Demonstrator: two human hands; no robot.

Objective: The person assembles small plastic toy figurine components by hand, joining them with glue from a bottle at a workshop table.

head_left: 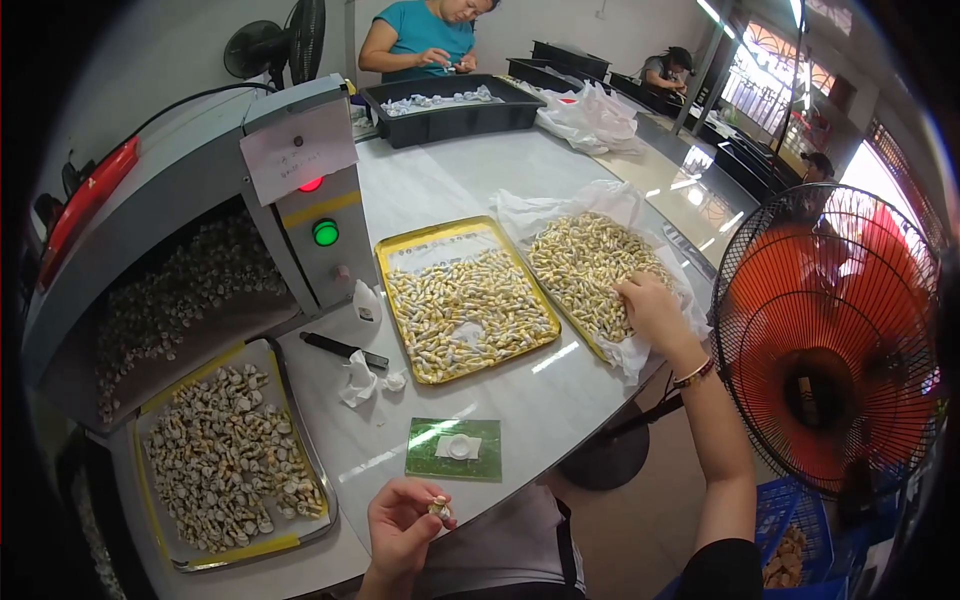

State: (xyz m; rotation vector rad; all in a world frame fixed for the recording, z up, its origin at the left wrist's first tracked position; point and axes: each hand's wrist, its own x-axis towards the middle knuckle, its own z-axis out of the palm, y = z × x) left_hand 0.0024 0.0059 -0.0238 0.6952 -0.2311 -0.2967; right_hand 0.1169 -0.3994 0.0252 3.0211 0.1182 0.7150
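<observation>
Near the front table edge, my left hand [400, 528] pinches a small pale piece [439, 508] with yellowish parts between thumb and fingers. My right hand [655, 310] reaches out to a heap of small yellow-and-white pieces [590, 262] lying on white plastic sheeting [672, 235]. Its fingers are bent together at the heap's right side; the fingertips' contents are too small to make out. Left of the heap, similar pieces fill a yellow tray [388, 265]. A green slab [424, 465] with a white round cap-like thing [460, 448] lies before my left hand.
A metal tray [318, 478] of pale, rounder pieces stands at the left, below a grey machine [190, 150] with a lit green button [326, 232]. A black-handled tool [335, 346] and crumpled paper [358, 380] lie between trays. An orange fan [810, 350] stands right; a co-worker [420, 40] sits opposite.
</observation>
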